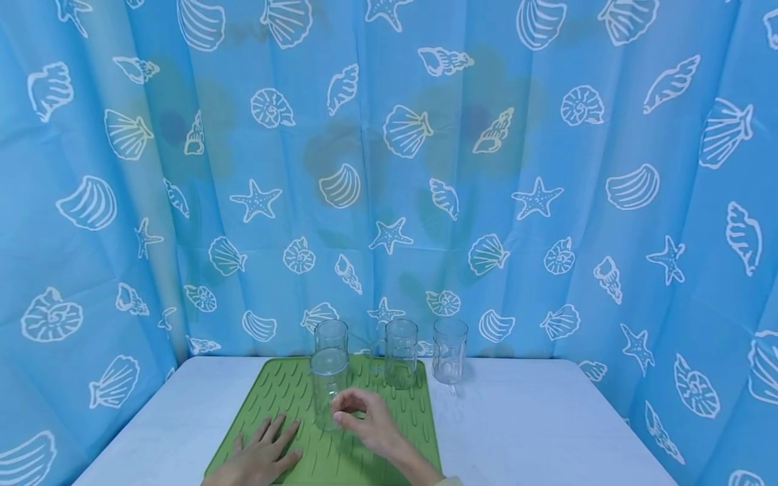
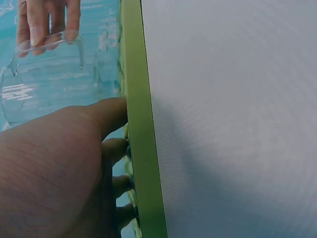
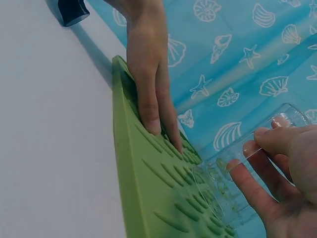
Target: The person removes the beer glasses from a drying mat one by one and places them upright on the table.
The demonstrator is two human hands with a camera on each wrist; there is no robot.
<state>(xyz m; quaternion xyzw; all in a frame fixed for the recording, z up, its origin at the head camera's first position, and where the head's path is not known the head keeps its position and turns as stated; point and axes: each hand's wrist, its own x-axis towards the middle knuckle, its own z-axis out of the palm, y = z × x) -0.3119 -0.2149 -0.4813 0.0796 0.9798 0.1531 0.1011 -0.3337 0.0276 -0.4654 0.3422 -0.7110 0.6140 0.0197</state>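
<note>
A person's right hand (image 1: 369, 424) pinched the handle (image 2: 81, 53) of a clear glass mug (image 1: 322, 398), held vertical on or just above a ribbed green mat (image 1: 331, 467). The left hand (image 1: 258, 459) lay on the mat with fingers (image 1: 275, 426) spread, left of the mug. Beyond it stood two more mugs (image 1: 401, 361), with another mug (image 1: 450, 347) to their right on the white table (image 1: 523, 425)
</note>
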